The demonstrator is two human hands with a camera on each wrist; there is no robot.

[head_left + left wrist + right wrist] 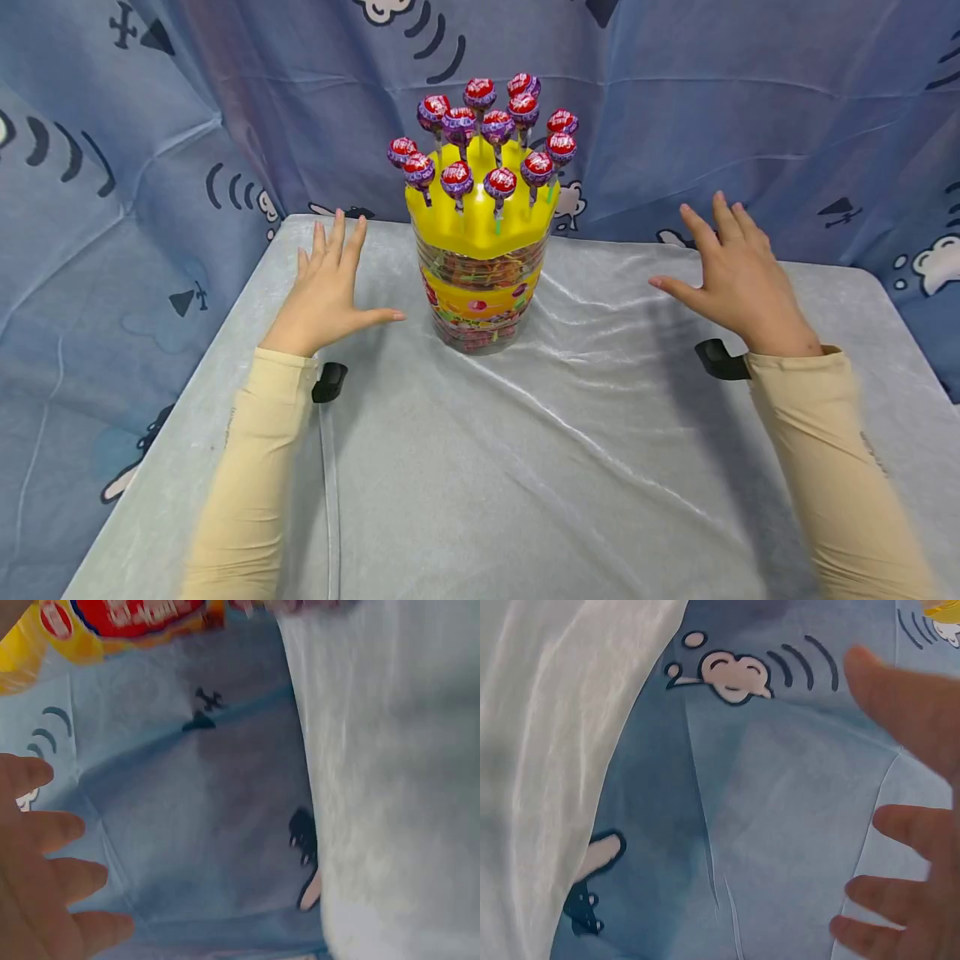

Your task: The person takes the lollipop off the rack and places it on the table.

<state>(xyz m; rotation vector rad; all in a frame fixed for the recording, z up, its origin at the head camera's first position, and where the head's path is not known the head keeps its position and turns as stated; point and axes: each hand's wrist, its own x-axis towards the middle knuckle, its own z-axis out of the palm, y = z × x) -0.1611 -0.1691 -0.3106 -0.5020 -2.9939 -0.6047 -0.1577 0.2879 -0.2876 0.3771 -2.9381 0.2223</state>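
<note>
A clear plastic tub (480, 271) with a yellow tiered lid (480, 229) stands upright toward the back of the table. Several lollipops (499, 183) in red and purple wrappers stick up from holes in the lid. Through the tub's wall more sticks and wrappers show. To the left of the tub, my left hand (322, 287) is held with fingers spread and thumb pointing at it, touching nothing. Well to the right, my right hand (738, 283) is likewise spread and holds nothing. In the left wrist view the tub's printed label (142, 619) shows at the top.
A pale, wrinkled velvety cloth (525, 467) covers the table. Behind and at the sides hangs a blue printed curtain (300, 100), close to the tub's back. A dark wrist mount (330, 383) sits on my left wrist, another (722, 360) on my right.
</note>
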